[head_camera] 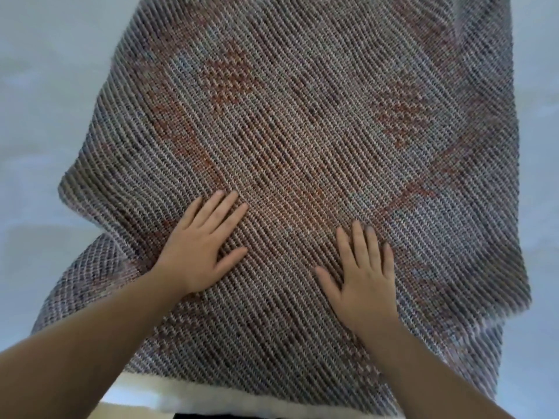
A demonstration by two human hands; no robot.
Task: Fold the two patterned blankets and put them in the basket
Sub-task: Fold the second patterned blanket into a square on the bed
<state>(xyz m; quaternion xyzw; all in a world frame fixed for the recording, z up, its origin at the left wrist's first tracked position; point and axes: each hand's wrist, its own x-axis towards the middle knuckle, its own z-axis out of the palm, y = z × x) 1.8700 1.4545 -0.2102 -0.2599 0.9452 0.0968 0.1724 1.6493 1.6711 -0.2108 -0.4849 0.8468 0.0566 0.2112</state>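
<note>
Both hands, left hand (198,243) and right hand (364,273), lie spread flat on the grey-and-rust woven patterned blanket (302,131): folding seems partway; second blanket and basket unseen.

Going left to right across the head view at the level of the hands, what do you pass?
Pale sheet → blanket edge → left hand flat on it → right hand flat on it → more blanket → sheet again.

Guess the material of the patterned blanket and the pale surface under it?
Patterned blanket: looks like a thick woven or knitted yarn textile, matte, with diagonal ribbed rows in grey, white and rust; the fibre cannot be told. Pale surface: probably a smooth, matte, light fabric sheet, judging by its soft, faint creases.
</note>
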